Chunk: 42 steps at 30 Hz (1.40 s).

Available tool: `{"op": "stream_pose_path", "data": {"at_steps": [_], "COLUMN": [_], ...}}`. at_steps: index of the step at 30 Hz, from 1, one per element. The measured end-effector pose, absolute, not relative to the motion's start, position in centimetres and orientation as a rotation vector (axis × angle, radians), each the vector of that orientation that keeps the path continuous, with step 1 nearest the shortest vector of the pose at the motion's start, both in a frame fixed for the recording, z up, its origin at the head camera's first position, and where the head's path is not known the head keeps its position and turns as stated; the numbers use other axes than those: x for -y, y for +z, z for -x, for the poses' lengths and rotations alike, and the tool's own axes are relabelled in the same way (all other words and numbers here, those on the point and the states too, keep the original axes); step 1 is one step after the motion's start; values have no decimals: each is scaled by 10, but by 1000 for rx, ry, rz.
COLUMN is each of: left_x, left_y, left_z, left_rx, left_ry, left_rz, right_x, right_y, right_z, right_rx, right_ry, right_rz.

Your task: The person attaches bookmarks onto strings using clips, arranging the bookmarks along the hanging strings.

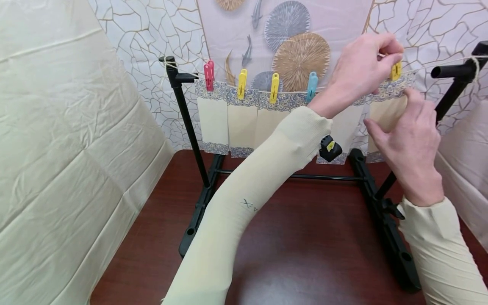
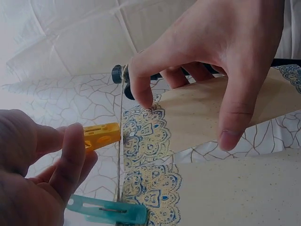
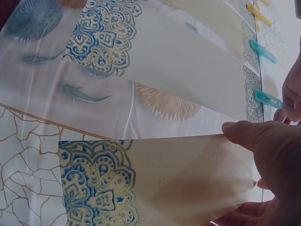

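My left hand (image 1: 360,63) pinches a yellow clothespin (image 2: 101,136) between thumb and fingers. The clothespin's tip is right at the string and the patterned top edge of a beige paper card (image 1: 385,112). Just below, my right hand (image 1: 413,140) holds that card by its sides, thumb on one edge and fingers at the other. Blue lace-like print decorates both ends of the card, and in the right wrist view its printed lower end (image 3: 99,183) hangs free. Beside it hangs a pale card (image 3: 183,70) under a teal clothespin (image 3: 267,99).
More cards hang along the string from a red clothespin (image 1: 209,76), yellow clothespins (image 1: 242,84) and a blue clothespin (image 1: 311,87). A black stand (image 1: 188,123) carries the string between its posts, on a dark red-brown table (image 1: 297,237). Patterned cloth (image 1: 141,51) covers the back.
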<state>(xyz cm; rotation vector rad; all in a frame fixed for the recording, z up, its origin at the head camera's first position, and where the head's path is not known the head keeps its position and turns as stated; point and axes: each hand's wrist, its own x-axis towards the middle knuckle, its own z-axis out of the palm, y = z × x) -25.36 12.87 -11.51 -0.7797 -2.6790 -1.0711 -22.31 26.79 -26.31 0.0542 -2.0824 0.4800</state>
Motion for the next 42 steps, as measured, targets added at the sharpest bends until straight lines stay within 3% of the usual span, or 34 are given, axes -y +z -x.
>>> {"op": "stream_pose_path", "data": {"at_steps": [10, 42], "left_x": [-128, -139], "left_y": [-109, -115], "left_z": [255, 257], "left_rx": [2597, 2788], "left_ry": [-869, -917], "left_rz": [850, 775], "right_x": [-268, -266], "right_y": [-265, -271], "right_z": [224, 222], "right_rx": [2090, 2039], "right_ry": [477, 523], "right_rz": [-40, -44]}}
